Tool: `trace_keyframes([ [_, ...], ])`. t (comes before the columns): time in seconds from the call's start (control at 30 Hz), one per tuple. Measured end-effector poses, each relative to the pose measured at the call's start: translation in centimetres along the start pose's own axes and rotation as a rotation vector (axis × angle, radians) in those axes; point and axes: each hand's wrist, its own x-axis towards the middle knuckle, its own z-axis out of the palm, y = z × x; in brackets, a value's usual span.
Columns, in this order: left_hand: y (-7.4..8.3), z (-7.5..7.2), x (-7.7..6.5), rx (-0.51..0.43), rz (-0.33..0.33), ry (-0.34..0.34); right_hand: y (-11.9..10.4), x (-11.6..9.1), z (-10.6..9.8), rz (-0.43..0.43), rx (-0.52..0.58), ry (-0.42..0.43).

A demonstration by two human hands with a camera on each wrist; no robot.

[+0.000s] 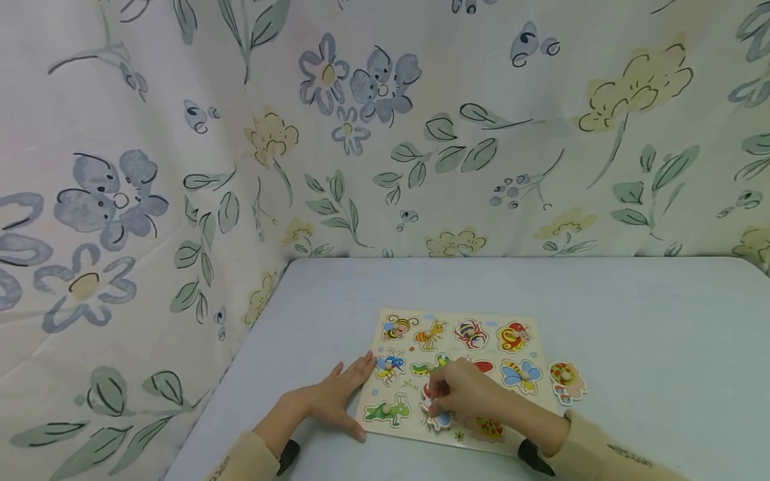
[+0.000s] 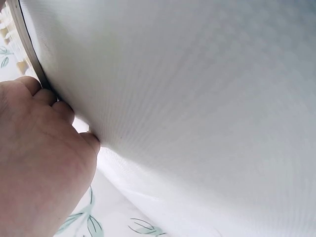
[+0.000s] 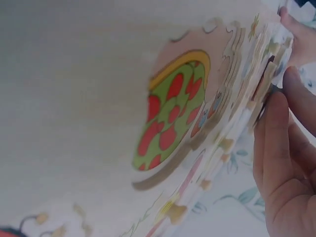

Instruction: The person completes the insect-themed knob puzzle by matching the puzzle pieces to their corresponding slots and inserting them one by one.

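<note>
A pale wooden insect puzzle board (image 1: 402,437) lies on the table, with knobbed pieces in it. In the head view my right hand (image 1: 466,391) is over the board's front middle, thumb and fingers pinching a blue bug puzzle piece (image 1: 440,421) at its spot. The right wrist view has the right hand (image 3: 286,148) from the side, its fingertips together on the piece, mostly hidden there. My left hand (image 1: 337,394) rests at the board's left edge, fingers extended and thumb near the front left corner. The left wrist view shows the left hand's (image 2: 44,158) fingertips along that edge.
A loose snail puzzle piece (image 1: 567,383) lies on the white table (image 1: 662,334) just right of the board. A printed snail picture (image 1: 488,429) shows in the front row, beside a grasshopper piece (image 1: 388,411) farther left. A floral curtain (image 1: 385,167) hangs behind and at the left.
</note>
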Motion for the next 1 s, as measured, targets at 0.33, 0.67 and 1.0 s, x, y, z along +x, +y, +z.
trace_keyframes([
  [0.33,-0.1,0.1,0.2,0.010,0.009,0.000,-0.3,0.4,0.6,-0.017,-0.069,0.022],
  [0.67,0.0,0.0,0.0,0.007,0.005,0.005,-0.2,0.6,0.8,0.035,-0.126,-0.025],
  [1.0,-0.2,0.2,0.0,0.014,0.003,0.004,-0.5,1.2,1.4,0.073,-0.101,-0.039],
])
